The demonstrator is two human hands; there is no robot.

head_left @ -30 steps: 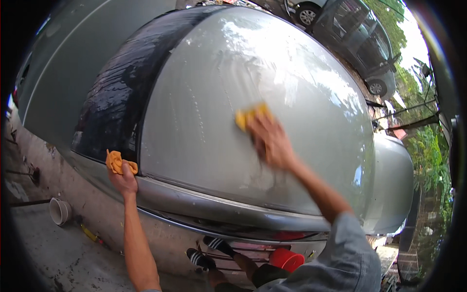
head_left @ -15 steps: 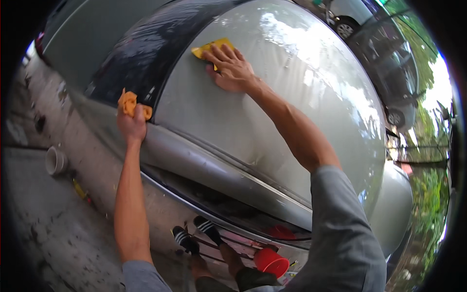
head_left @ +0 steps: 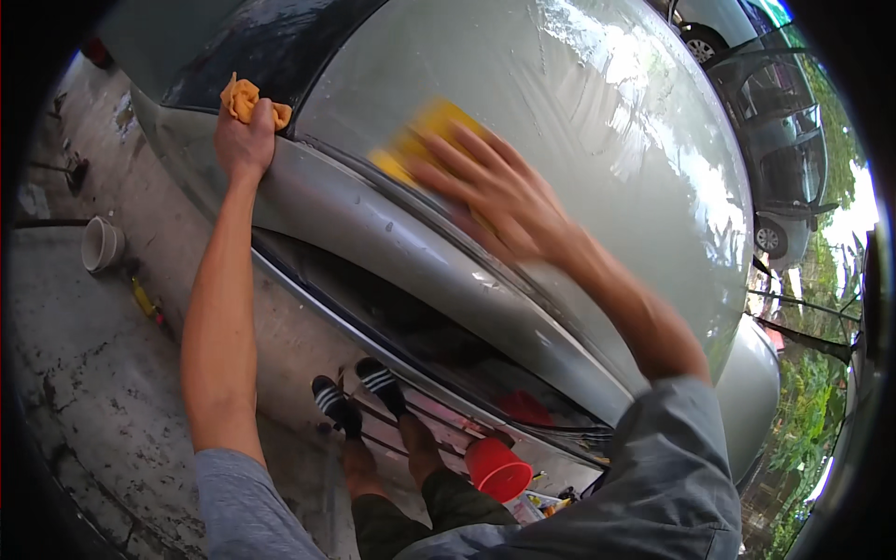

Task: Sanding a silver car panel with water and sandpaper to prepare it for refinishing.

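The silver-grey car roof (head_left: 448, 56) is wet and streaked. My right hand (head_left: 495, 191), blurred by motion, is laid over a flat yellow cloth (head_left: 434, 135) near the roof's near edge. Its fingers are stretched over the cloth, which shows past the fingertips and below the palm. My left hand (head_left: 247, 145) is closed round a crumpled orange cloth (head_left: 245, 98) at the corner where the roof edge meets the dark windshield glass (head_left: 243, 56).
A red bucket (head_left: 497, 469) stands by my feet, next to a slatted stand (head_left: 411, 439). A white pot (head_left: 102, 245) and a yellow tool (head_left: 143, 297) lie on the concrete floor to the left. More parked cars (head_left: 784, 140) stand at the far right.
My right hand has swept the yellow cloth back toward me and slightly right, down to the near roof edge. My left hand still grips the orange cloth at the corner. The whole view has shifted.
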